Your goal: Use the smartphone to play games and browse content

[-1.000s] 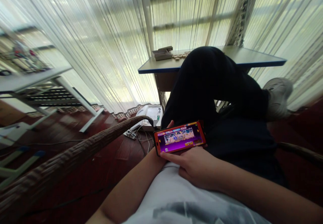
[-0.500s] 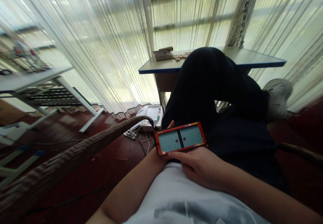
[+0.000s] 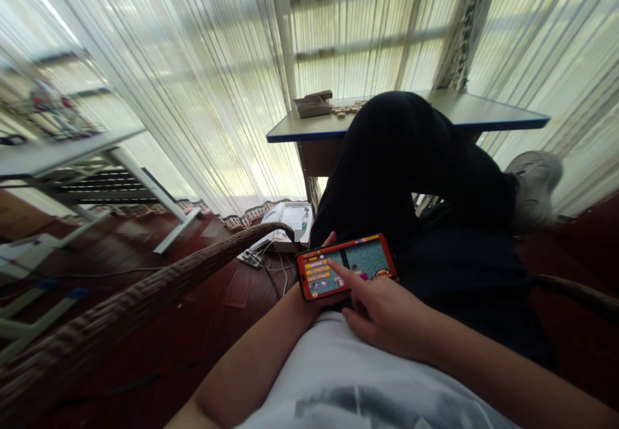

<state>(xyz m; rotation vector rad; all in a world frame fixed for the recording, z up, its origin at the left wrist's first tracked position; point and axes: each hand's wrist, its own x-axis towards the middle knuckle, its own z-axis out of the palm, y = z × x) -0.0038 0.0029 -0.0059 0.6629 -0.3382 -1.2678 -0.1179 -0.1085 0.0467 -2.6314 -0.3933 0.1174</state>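
Observation:
I sit in a wicker chair with one leg crossed over the other. A phone (image 3: 360,258) in a red case lies sideways over my lap, its screen lit with a game. My left hand (image 3: 330,240) grips the phone from behind; only a fingertip shows above its top edge, with the wrist below it. My right hand (image 3: 382,313) rests at the phone's lower edge. Its index finger is stretched out onto the screen's middle and the other fingers are curled underneath.
A blue-edged table (image 3: 483,116) stands beyond my raised knee, carrying a small box (image 3: 312,105) and several small tiles. The wicker armrest (image 3: 159,290) curves along my left. A white table (image 3: 62,151), cables and a white device (image 3: 290,219) are on the dark red floor. Sheer curtains fill the back.
My right index finger has lifted from the phone's lower edge and reached onto the screen. The screen went from a purple picture to green panels, now with a menu at the left.

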